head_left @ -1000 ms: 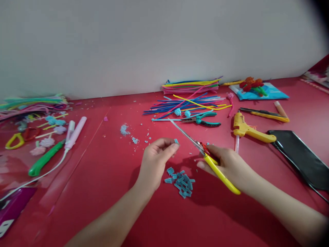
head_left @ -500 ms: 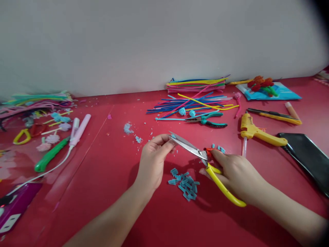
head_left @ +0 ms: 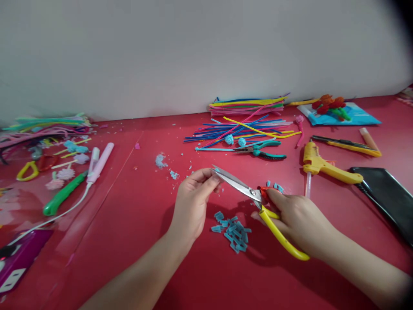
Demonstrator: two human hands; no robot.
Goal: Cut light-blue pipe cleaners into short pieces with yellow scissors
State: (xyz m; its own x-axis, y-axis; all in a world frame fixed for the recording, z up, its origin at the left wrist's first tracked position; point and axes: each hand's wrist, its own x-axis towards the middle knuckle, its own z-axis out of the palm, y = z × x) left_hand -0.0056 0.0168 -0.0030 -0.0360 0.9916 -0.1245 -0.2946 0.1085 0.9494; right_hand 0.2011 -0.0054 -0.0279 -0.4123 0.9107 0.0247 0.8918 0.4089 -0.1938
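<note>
My right hand (head_left: 295, 219) grips scissors (head_left: 237, 186) with one yellow and one red handle. Their slightly parted blades point left and reach the fingertips of my left hand (head_left: 193, 202). Thumb and forefinger there pinch a small light-blue piece (head_left: 217, 171), mostly hidden by fingers and blades. Below the blades lies a heap of cut blue pieces (head_left: 236, 234) on the red table (head_left: 129, 258). A few more blue bits (head_left: 276, 187) rest beyond my right hand.
Pliers (head_left: 260, 150) lie behind my hands, before loose pipe cleaners (head_left: 238, 129). To the right are a yellow glue gun (head_left: 329, 168), a utility knife (head_left: 348, 145) and a black tray (head_left: 383, 193). At left are a green-handled tool (head_left: 64, 196), a pink corded tool (head_left: 100, 163) and a purple device (head_left: 24, 258).
Almost nothing differs. Both hands and the scissors stay in place, and the view shifts very slightly.
</note>
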